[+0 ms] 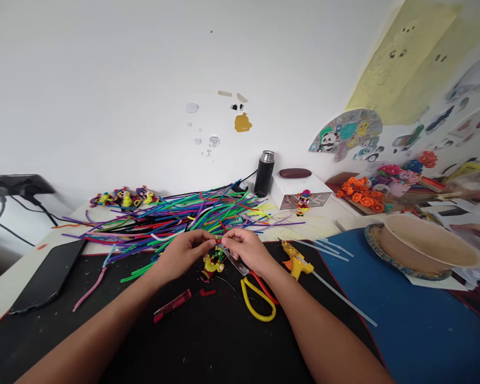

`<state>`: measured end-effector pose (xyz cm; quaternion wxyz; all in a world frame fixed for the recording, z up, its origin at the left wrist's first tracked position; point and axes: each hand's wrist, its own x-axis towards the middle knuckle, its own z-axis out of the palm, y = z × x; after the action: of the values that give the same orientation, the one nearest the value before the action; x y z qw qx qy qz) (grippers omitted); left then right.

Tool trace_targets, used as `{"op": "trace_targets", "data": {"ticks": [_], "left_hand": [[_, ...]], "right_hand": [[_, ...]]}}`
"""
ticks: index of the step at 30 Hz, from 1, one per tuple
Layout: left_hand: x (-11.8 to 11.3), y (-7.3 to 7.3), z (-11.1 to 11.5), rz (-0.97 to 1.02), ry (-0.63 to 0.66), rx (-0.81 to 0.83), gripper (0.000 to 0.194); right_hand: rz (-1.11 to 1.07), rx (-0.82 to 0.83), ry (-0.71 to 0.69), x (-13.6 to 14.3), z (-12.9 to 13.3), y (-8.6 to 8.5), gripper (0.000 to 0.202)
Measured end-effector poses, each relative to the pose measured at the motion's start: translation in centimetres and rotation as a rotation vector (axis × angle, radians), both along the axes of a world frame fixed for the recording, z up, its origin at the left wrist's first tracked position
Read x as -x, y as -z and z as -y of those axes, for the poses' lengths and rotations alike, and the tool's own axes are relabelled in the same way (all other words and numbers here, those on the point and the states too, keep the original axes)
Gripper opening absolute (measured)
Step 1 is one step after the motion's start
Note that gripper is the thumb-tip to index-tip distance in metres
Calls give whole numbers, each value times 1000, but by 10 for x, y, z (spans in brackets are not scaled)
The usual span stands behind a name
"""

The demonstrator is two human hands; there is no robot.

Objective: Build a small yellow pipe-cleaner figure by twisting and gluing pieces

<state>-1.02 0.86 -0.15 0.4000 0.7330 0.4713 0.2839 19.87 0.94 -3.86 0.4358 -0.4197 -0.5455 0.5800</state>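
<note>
My left hand [188,252] and my right hand [248,249] meet at the middle of the black mat, fingertips pinched around a small red piece of pipe cleaner [218,241]. Its ends are hidden by my fingers. Right below them lies a small yellow pipe-cleaner figure [213,264] with green and dark red parts. Scissors [260,298] with a yellow and red handle lie under my right hand, blades pointing away. Nearer to me are a red cutter-like tool [172,305] and a short red scrap [207,292].
Colourful pipe cleaners [184,213] are heaped behind my hands. A yellow glue gun [296,260] rests at the right with glue sticks [336,246] nearby. A black phone [48,277] lies left. Behind stand a black thermos [264,173] and a finished figure [303,202]. Another person's hand [478,234] shows far right.
</note>
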Motion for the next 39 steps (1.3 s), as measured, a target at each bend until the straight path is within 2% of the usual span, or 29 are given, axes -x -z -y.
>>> {"op": "trace_targets", "data": {"ticks": [12,23,32,39], "left_hand": [[1,3,-1,37,4,69,44],[-2,-1,0,78,-56,129,53],[-4,-1,0,101,-39,161,59],[-2,1,-1,251,-34,283,55]], "right_hand": [[9,8,-33,3,3,1,23],[-61,7,7,3,2,-3,31],[-6,0,-45,4,5,-6,25],[-33,4,-39,5,6,-7,26]]}}
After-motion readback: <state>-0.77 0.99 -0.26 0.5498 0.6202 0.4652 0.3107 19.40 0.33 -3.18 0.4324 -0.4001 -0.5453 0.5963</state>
